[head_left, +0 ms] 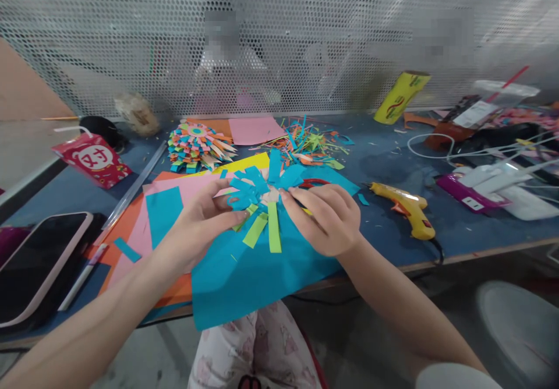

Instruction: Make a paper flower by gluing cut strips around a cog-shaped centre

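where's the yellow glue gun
In the head view, the glue gun lies on the blue table, to the right of the right hand.

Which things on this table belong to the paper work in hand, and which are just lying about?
Probably part of the job:
paper rosette, held in the left fingers, touched by the right fingers
large blue sheet
heap of paper strips
yellow glue gun, lying aside

Probably just lying about:
red drink carton
phone
yellow canister

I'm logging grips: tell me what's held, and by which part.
The left hand holds the blue-and-green paper flower by its left edge; the right hand touches near its centre, its grip unclear.
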### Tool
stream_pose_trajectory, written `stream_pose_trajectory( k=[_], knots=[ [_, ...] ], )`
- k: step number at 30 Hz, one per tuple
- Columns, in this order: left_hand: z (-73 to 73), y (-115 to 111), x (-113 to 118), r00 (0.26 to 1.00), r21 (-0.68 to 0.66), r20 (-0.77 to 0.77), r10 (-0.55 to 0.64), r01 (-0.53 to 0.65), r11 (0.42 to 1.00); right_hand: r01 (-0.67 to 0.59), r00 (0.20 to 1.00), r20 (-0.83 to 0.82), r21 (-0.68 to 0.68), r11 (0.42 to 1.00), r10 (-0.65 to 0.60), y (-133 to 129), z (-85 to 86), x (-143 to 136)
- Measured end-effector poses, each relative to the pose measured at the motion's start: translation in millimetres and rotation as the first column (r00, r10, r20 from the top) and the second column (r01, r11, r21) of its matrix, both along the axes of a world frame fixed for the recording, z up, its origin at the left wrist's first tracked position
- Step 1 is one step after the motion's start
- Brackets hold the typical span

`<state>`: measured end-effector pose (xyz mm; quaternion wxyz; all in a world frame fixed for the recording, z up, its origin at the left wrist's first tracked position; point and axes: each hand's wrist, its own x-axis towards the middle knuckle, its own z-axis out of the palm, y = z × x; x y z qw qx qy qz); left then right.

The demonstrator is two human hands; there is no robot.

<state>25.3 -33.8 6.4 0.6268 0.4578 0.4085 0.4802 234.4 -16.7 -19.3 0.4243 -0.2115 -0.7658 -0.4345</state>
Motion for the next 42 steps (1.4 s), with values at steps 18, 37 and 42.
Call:
stream_pose_trajectory(
  k=[18,37,42],
  knots=[
    [-0.1,2.1,-2.3,0.999,-0.11,-0.037,-0.018,0.014,0.994,-0.022,1.0,-0.02,-0.044,0.999,0.021,-0.7,-3.5,-1.7],
    [14.0,4.8,-16.5,0.934,0.419,-0.276,0.226,-0.095,0.903,-0.718,0.694,-0.718,-0.686,-0.117,-0.049,8.2,-8.0,-15.1],
    [7.5,12.0,-21.6,0.94,0.368,-0.262,0.218,-0.112,0.923,-0.71,0.694,-0.72,-0.682,-0.176,-0.004,6.1,-6.0,-15.9]
  ],
)
